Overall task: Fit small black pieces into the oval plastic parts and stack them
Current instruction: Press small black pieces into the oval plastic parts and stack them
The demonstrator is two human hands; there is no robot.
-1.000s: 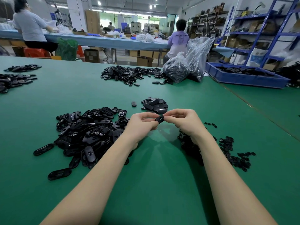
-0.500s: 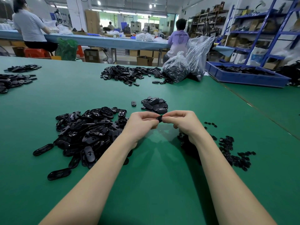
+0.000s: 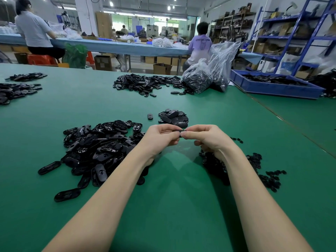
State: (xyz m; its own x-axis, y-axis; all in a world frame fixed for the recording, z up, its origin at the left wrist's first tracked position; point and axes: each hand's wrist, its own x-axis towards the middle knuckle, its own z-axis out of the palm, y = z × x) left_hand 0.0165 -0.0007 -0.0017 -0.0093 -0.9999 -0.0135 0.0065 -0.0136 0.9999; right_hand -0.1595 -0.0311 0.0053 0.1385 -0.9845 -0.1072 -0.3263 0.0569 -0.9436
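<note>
My left hand [image 3: 160,138] and my right hand [image 3: 209,138] meet above the green table [image 3: 172,206], fingertips pinching one black oval part [image 3: 179,132] between them; it is mostly hidden by the fingers. A big heap of black oval parts [image 3: 98,150] lies to the left of my left hand. Small black pieces [image 3: 254,168] are scattered under and to the right of my right forearm. A small stack of oval parts [image 3: 173,116] sits just beyond my hands.
Further piles of oval parts [image 3: 145,83] lie at the table's far side, beside clear plastic bags [image 3: 209,75] of parts and a blue tray [image 3: 272,86]. More piles [image 3: 16,90] sit far left. Two people sit at a blue bench behind. Shelving stands at right.
Both hands have lifted slightly and drawn closer together; the oval part between the fingertips has turned flatter and is more covered by the fingers.
</note>
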